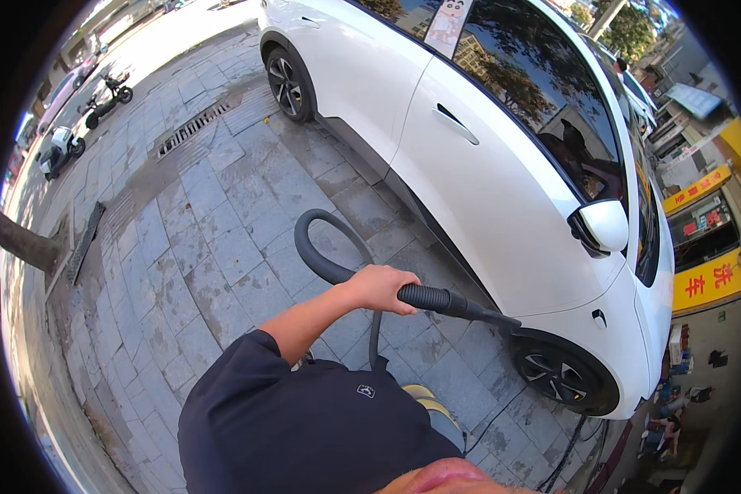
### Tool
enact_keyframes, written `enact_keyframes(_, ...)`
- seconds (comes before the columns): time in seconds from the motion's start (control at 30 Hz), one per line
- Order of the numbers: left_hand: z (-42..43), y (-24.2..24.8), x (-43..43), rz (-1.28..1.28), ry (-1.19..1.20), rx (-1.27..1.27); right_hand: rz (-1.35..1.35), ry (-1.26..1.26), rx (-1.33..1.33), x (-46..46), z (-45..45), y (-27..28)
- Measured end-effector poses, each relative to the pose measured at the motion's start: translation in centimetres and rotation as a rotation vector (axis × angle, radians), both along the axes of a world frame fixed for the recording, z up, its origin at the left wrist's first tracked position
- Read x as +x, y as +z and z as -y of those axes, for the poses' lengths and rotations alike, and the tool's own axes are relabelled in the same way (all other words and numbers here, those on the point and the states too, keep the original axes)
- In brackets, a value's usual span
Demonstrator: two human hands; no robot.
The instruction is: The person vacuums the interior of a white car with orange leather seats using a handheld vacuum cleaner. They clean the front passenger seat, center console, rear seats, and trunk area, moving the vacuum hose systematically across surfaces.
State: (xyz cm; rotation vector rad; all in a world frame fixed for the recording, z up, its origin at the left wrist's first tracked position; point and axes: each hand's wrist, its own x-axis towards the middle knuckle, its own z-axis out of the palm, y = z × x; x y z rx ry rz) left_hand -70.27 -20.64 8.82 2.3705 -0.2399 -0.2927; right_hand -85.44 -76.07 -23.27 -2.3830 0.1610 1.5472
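Note:
My left hand [384,289] grips the ribbed end of a black vacuum hose [324,262]. Beyond my fingers, a narrow black crevice nozzle [488,315] extends toward the white car [469,204]. Its tip overlaps the lower bodywork just behind the front wheel [559,378]; contact cannot be told. Behind my hand the hose loops over the paving and drops toward my dark T-shirt [284,426]. A yellow-and-grey canister [435,410], apparently the vacuum's body, is partly hidden by my torso. My right hand is out of view.
Grey stone paving [222,247] surrounds the car, with a drain grate [194,128] set in it. Black cables [568,454] run near the front wheel. A door mirror [599,225] juts out. Scooters [62,151], a tree trunk [28,244] and a yellow shop sign [710,281] stand farther off.

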Motion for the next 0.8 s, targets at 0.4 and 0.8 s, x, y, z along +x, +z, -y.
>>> enact_keyframes(0.4, -39.9, -0.1, -18.0, 0.159, 0.702, -0.297, 0.259, 0.453, 0.137, 4.2, -20.2, -6.7)
enact_keyframes(0.8, -71.4, 1.2, -24.8, 0.387, 1.215, -0.224, 0.143, 0.181, 0.045, 15.4, -64.5, 9.1)
